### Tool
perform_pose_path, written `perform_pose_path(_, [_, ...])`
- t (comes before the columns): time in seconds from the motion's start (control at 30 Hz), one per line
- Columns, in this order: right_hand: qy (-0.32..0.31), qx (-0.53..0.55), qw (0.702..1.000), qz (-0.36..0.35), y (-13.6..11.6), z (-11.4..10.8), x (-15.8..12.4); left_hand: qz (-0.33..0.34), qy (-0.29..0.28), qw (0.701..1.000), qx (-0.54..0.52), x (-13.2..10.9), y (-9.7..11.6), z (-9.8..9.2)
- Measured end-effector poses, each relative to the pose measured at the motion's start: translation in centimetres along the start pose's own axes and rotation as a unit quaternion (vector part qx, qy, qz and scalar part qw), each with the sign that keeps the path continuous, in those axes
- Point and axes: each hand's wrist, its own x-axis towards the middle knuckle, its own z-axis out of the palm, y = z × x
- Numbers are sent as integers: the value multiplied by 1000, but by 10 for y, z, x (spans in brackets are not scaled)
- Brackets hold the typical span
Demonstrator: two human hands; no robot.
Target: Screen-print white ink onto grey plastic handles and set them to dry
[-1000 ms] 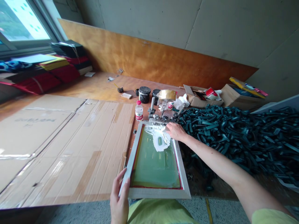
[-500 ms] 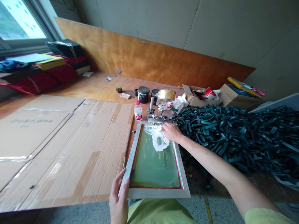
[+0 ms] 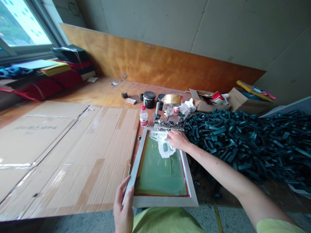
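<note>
A silk-screen printing frame [image 3: 162, 201] with pale metal edges lies in front of me, its green mesh [image 3: 160, 174] bordered in red. My left hand [image 3: 124, 204] grips the frame's near left corner, thumb on top. White ink [image 3: 166, 150] is spread over the mesh's far part, around a small clear oval. Over the ink's right side is my right hand [image 3: 179, 140], fingers bent and pressed together; what they hold, if anything, is hidden. Just beyond the far edge stands a metal hinge clamp [image 3: 167, 127] with several knobs.
Flattened cardboard [image 3: 97, 155] covers the table to the left. Behind the frame stand a red-capped bottle [image 3: 143, 117], a black tub [image 3: 149, 99] and a tape roll [image 3: 172, 99]. Right of it lies a heap of dark plastic parts [image 3: 233, 139], with open cartons [image 3: 252, 100] behind.
My right hand has shifted slightly down and to the left over the ink. My left hand and the frame stay in place. The camera view has tilted a little.
</note>
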Motion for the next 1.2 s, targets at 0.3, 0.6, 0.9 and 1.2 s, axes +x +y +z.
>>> perform_pose_path(0.3, [12,13,1000,-11,-4,-5,7,5,-1,1000,8,1,-1,0])
perform_pose_path(0.6, [18,17,1000,8,3,-9,19,10,1,1000,17,-1,5,0])
perform_pose_path(0.9, [34,84,992,-85,11,7,26,7,2,1000,21,-1,5,0])
perform_pose_path(1.2, [22,90,992,-84,39,-6,-3,12,6,1000,26,2,4,0])
